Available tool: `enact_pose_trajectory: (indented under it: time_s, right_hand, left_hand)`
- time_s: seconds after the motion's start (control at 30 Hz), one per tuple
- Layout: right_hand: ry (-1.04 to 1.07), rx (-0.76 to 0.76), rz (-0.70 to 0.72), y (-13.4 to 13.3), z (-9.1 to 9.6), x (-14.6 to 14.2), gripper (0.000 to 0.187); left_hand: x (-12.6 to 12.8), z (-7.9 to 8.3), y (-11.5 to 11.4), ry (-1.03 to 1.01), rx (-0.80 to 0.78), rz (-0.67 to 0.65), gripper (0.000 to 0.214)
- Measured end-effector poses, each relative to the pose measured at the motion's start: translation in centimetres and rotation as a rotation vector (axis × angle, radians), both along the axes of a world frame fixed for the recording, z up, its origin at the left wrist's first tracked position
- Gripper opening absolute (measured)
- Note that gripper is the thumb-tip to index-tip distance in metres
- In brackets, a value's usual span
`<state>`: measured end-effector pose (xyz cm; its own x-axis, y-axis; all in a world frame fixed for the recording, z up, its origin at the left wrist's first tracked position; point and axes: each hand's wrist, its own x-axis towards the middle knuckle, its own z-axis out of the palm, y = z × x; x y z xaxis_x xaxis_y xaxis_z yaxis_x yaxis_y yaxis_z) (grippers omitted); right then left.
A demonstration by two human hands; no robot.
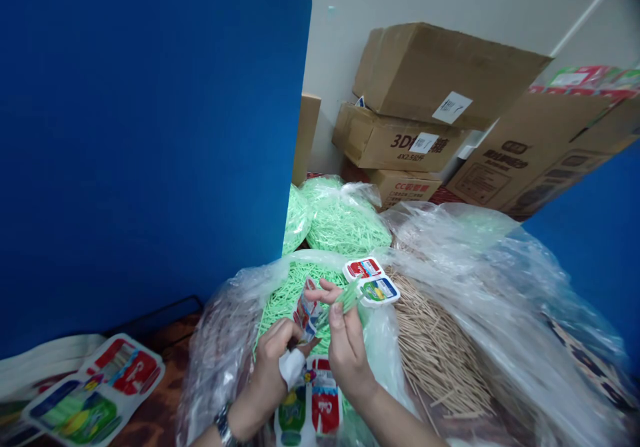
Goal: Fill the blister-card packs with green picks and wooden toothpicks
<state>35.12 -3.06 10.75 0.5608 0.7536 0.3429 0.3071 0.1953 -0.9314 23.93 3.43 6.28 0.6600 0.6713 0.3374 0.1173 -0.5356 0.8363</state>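
My left hand point(273, 354), with a white wrap near the thumb, is closed on a printed packet point(306, 310) seen nearly edge-on. Close beside it, my right hand point(347, 344) pinches a small bunch of thin green sticks point(351, 292), its fingers touching or very near the packet. Below both hands lies an open clear bag full of loose green sticks point(280, 294). One red-and-green two-part packet point(327, 397) rests under my wrists, partly hidden by them. Another such packet point(373, 280) lies at the bag's right rim, just beyond my right hand.
Loose brown sticks point(440, 347) fill a clear plastic bag point(500, 287) on the right. Further packets point(100, 390) lie at lower left. Tied bags of green sticks point(345, 217) and stacked cartons point(420, 140) stand behind. A blue panel point(150, 134) rises on the left.
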Motion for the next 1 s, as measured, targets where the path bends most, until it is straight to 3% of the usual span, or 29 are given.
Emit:
enact_pose_trajectory:
  time_s: [0.1, 0.23, 0.37, 0.53, 0.63, 0.7, 0.87, 1.0]
  right_hand:
    - [0.015, -0.031, 0.015, 0.1, -0.5, 0.2, 0.029]
    - [-0.114, -0.055, 0.113, -0.1, -0.8, 0.8, 0.027]
    - [-0.179, -0.092, 0.189, -0.7, -0.4, 1.8, 0.041]
    - [-0.154, -0.075, 0.177, -0.7, 0.3, 3.0, 0.047]
    - [-0.217, -0.162, 0.121, -0.2, 0.9, 4.2, 0.042]
    - [-0.409, -0.274, 0.054, 0.1, 1.4, 5.4, 0.036]
    - [-1.3, -0.517, -0.232, 0.7, 2.7, 7.4, 0.021]
    - [-1.628, -0.532, -0.332, 1.2, 3.5, 6.8, 0.014]
  left_hand:
    - [0.1, 0.0, 0.0, -0.014, 0.012, -0.011, 0.025]
    - [0.1, -0.3, 0.2, -0.026, 0.005, -0.003, 0.023]
    - [0.1, -0.4, 0.4, -0.007, -0.011, 0.0, 0.026]
    - [0.2, 0.0, 0.3, -0.006, -0.03, -0.024, 0.027]
    - [0.2, -0.2, 0.5, -0.007, -0.019, -0.021, 0.028]
    - [0.0, -0.6, 0.7, -0.003, -0.017, -0.016, 0.028]
    - [-0.4, -1.5, 1.1, 0.064, 0.011, -0.021, 0.028]
    - [-0.4, -1.5, 0.9, 0.103, 0.034, -0.018, 0.029]
